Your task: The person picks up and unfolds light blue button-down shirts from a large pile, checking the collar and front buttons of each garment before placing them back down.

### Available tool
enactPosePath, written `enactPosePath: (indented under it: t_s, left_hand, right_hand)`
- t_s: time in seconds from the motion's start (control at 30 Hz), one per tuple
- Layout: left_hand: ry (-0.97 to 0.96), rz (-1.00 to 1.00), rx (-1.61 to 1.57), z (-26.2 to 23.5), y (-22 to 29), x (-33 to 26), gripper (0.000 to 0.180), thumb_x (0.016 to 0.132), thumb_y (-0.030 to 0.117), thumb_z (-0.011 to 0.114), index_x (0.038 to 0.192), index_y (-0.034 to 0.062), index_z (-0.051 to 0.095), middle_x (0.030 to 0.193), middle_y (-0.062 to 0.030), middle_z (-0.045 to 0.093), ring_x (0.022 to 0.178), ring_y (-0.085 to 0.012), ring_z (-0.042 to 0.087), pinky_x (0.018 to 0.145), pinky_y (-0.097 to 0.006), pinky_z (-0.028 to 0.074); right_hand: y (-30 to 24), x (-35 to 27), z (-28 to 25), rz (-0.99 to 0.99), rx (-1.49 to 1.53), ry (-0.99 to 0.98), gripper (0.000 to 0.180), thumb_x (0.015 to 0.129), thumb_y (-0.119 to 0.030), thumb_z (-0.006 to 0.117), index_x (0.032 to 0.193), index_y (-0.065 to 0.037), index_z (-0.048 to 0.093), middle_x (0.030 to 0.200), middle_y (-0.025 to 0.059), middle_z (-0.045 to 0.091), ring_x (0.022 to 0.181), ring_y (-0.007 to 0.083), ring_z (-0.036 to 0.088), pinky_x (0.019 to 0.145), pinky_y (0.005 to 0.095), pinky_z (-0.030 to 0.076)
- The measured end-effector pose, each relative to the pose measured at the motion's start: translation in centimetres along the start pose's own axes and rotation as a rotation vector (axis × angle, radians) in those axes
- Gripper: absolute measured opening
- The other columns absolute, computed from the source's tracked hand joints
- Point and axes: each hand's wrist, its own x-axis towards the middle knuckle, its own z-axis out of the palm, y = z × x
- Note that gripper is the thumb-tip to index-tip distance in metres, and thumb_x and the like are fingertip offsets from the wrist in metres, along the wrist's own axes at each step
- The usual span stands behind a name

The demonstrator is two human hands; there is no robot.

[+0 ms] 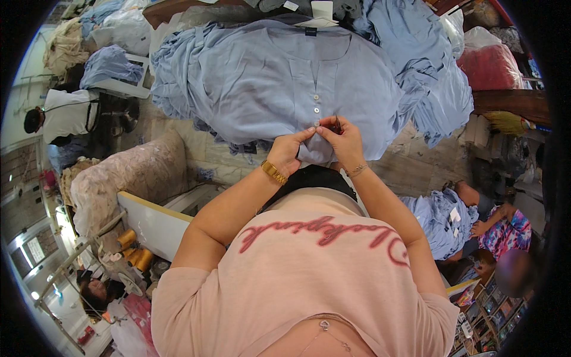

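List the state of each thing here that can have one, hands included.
Light-blue shirt: spread front up, neckline open
Upper two buttons: attached; fastened or not, unclear
Left hand: pinching the shirt front
Right hand: fingertips closed at the shirt front, small dark tool in its grip
Gold watch: worn, closed
Red bundle: wrapped in plastic

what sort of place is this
Probably a clothing workshop: a blue shirt spread out in front, more blue cloth heaped to its right, and what look like yellow thread spools at lower left.
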Motion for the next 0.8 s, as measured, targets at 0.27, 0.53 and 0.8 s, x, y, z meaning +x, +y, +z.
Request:
enactPosePath:
  t_s: [0.27,0.53,0.8]
  left_hand:
    - [0.002,-0.018,0.002,-0.3,0.1,0.2,0.024,0.081,0.012,0.058,0.098,-0.0037,0.054,0.092,-0.013,0.058,0.082,-0.0245,0.059,0.075,-0.039,0.05]
    - [0.084,-0.001,0.083,-0.5,0.0,0.4,0.027,0.078,0.015,0.062,0.098,-0.0017,0.054,0.092,-0.0112,0.058,0.079,-0.0223,0.058,0.07,-0.034,0.048]
    - [0.297,0.22,0.199,-3.3,2.4,-1.4,0.03,0.079,0.018,0.062,0.104,0.0059,0.051,0.097,-0.0037,0.055,0.089,-0.0178,0.053,0.079,-0.033,0.046]
  right_hand:
    - [0.6,-0.4,0.1,0.003,-0.009,-0.029,0.015,0.076,-0.008,0.064,0.088,0.0,0.061,0.072,0.0,0.059,0.065,0.0054,0.05,0.06,0.0194,0.042]
    - [1.6,-0.4,-0.1,-0.018,-0.088,-0.038,0.017,0.078,-0.008,0.059,0.094,-0.003,0.061,0.08,0.0026,0.058,0.067,0.0081,0.051,0.061,0.0209,0.042]
    - [2.4,-1.0,-3.5,-0.334,-0.743,0.047,0.023,0.079,-0.014,0.057,0.102,-0.019,0.062,0.113,0.0049,0.05,0.079,0.019,0.057,0.063,0.0285,0.047]
